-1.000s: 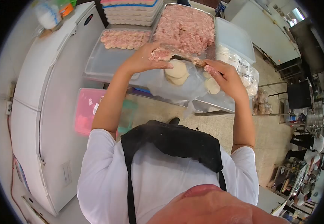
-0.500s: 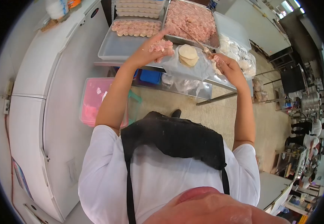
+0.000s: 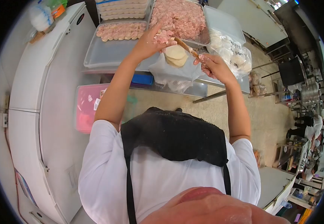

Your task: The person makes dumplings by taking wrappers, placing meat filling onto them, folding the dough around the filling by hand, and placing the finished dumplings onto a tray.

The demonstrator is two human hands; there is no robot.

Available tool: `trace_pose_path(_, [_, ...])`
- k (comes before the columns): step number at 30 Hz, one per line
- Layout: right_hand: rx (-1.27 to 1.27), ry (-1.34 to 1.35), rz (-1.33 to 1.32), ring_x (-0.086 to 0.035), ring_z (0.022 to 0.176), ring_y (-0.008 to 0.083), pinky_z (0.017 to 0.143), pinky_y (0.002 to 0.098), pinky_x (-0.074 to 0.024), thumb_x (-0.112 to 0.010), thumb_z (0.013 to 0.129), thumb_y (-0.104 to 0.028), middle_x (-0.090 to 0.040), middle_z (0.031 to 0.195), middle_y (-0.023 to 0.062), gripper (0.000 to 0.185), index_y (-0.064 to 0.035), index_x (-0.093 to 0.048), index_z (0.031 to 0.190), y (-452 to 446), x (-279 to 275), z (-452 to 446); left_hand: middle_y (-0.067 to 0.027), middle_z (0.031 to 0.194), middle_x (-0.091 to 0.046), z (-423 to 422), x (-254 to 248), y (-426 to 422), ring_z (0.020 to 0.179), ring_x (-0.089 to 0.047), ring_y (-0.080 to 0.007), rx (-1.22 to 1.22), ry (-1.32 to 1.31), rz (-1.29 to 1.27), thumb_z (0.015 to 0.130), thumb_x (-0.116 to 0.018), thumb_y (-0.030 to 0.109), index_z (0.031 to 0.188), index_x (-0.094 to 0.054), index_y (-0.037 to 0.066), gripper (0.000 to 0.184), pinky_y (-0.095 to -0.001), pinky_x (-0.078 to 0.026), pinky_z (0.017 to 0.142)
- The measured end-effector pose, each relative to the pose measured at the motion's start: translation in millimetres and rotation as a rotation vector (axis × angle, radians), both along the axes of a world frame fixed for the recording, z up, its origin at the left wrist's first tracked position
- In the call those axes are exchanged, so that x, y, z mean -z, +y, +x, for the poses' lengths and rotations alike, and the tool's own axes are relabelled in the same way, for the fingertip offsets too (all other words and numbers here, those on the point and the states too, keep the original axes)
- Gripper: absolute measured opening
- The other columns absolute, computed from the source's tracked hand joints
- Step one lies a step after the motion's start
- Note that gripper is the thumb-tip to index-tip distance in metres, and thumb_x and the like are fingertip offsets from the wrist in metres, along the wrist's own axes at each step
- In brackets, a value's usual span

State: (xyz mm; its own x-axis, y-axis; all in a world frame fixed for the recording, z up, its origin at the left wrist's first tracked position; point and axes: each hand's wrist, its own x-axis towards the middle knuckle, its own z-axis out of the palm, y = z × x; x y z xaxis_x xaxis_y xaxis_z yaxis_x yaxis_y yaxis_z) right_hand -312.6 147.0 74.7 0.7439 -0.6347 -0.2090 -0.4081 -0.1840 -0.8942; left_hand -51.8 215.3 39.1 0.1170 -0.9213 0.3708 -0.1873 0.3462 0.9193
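My left hand (image 3: pixel 149 44) cups a dumpling topped with pink ground meat (image 3: pixel 164 37); how much wrapper lies under the meat is hidden. My right hand (image 3: pixel 215 68) grips a wooden spatula (image 3: pixel 185 46), whose far end reaches the meat at my left fingers. Between and below the hands, a stack of round pale dumpling wrappers (image 3: pixel 176 56) lies on a plastic bag (image 3: pixel 169 72). Just beyond stands a metal tray (image 3: pixel 208 39) heaped with ground meat (image 3: pixel 178 18). To the left, a plastic tray (image 3: pixel 109 52) carries rows of meat-topped dumplings (image 3: pixel 121 31).
Stacked trays of dumplings (image 3: pixel 122 9) stand at the back. Bagged wrappers (image 3: pixel 229 52) lie right of the meat. A pink-lidded bin (image 3: pixel 89 108) sits below the table, beside a white freezer (image 3: pixel 61 104). Other people (image 3: pixel 311 130) are at the far right.
The spatula has swung from the meat tray to the dumpling in my left hand. Both hands now sit slightly left in view, and the whole scene has shifted a little with the camera.
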Motion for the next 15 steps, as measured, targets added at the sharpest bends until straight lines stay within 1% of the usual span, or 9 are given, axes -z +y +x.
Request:
trace_pose_path(1, [0.007,-0.025,-0.019,-0.032,0.048,0.0031,0.043,0.0195,-0.0243,-0.044,0.099,-0.035,-0.036,0.058,-0.0058,0.037,-0.0055,-0.065,0.098,-11,2,-5,-0.0072,0.090,-0.066,-3,0,-10,0.059,-0.057,-0.0083,0.002,0.014,-0.015,0.077,-0.077,0.021,0.141,-0.039,0.011,0.075,-0.0228,-0.049,0.055])
trace_pose_path(2, [0.015,-0.050,-0.035,-0.031,0.048,0.0030,0.043,0.0194,-0.0232,-0.044,0.099,-0.035,-0.035,0.058,-0.0061,0.037,-0.0056,-0.065,0.100,-23,4,-10,-0.0066,0.089,-0.066,-6,-1,-21,0.059,-0.057,-0.0085,0.027,0.002,0.023,0.076,-0.077,0.020,0.135,-0.045,0.010,0.067,-0.0229,-0.049,0.055])
trace_pose_path(5, [-0.023,-0.003,-0.167,-0.049,0.059,0.0081,0.056,0.0249,-0.0412,-0.051,0.096,-0.030,-0.055,0.064,0.0021,0.032,-0.0042,-0.067,0.107,-63,-4,-25,-0.0056,0.089,-0.065,-18,-10,-54,0.062,-0.059,-0.0098,0.083,-0.068,0.145,0.076,-0.076,0.017,0.119,-0.059,0.006,0.047,-0.0237,-0.049,0.057])
trace_pose_path(7, [-0.101,-0.132,-0.368,-0.055,0.070,0.0103,0.066,0.0239,-0.0452,-0.055,0.095,-0.028,-0.063,0.080,0.0049,0.033,-0.0024,-0.064,0.112,-94,10,-30,-0.0060,0.093,-0.064,-23,-12,-80,0.068,-0.061,-0.0117,0.102,-0.164,0.229,0.076,-0.075,0.016,0.109,-0.064,0.005,0.036,-0.0251,-0.051,0.060])
trace_pose_path(8, [-0.140,-0.197,-0.467,-0.058,0.076,0.0115,0.071,0.0233,-0.0472,-0.056,0.094,-0.027,-0.067,0.088,0.0063,0.034,-0.0015,-0.063,0.115,-109,15,-32,-0.0066,0.095,-0.064,-24,-7,-94,0.072,-0.061,-0.0126,0.136,-0.226,0.123,0.076,-0.076,0.016,0.108,-0.064,0.005,0.035,-0.0255,-0.051,0.062])
trace_pose_path(10, [-0.202,-0.082,-0.392,-0.060,0.090,0.0146,0.083,0.0266,-0.0456,-0.058,0.093,-0.027,-0.067,0.103,0.0090,0.035,-0.0007,-0.062,0.116,-136,9,-31,-0.0078,0.099,-0.063,-29,2,-120,0.079,-0.061,-0.0143,0.203,-0.350,-0.091,0.075,-0.076,0.015,0.105,-0.065,0.006,0.034,-0.0263,-0.051,0.066])
trace_pose_path(11, [-0.233,-0.024,-0.352,-0.061,0.096,0.0162,0.089,0.0282,-0.0448,-0.059,0.093,-0.026,-0.067,0.111,0.0103,0.035,-0.0003,-0.061,0.116,-149,7,-31,-0.0080,0.100,-0.063,-30,7,-129,0.081,-0.061,-0.0146,0.145,-0.391,-0.077,0.074,-0.077,0.016,0.105,-0.066,0.006,0.034,-0.0265,-0.051,0.068])
trace_pose_path(13, [-0.237,0.019,-0.531,-0.063,0.096,0.0203,0.086,0.0305,-0.0473,-0.059,0.091,-0.029,-0.066,0.111,0.0111,0.035,-0.0028,-0.063,0.114,-187,22,-29,-0.0085,0.100,-0.063,-40,4,-138,0.085,-0.060,-0.0150,0.033,-0.477,-0.042,0.074,-0.077,0.019,0.104,-0.066,0.007,0.034,-0.0269,-0.050,0.072])
trace_pose_path(15, [-0.218,0.065,-0.627,-0.064,0.097,0.0242,0.085,0.0319,-0.0481,-0.060,0.091,-0.030,-0.066,0.112,0.0112,0.033,-0.0051,-0.064,0.113,-221,29,-24,-0.0091,0.104,-0.063,-42,19,-158,0.083,-0.060,-0.0150,-0.100,-0.333,0.114,0.073,-0.077,0.022,0.105,-0.066,0.007,0.037,-0.0272,-0.049,0.074])
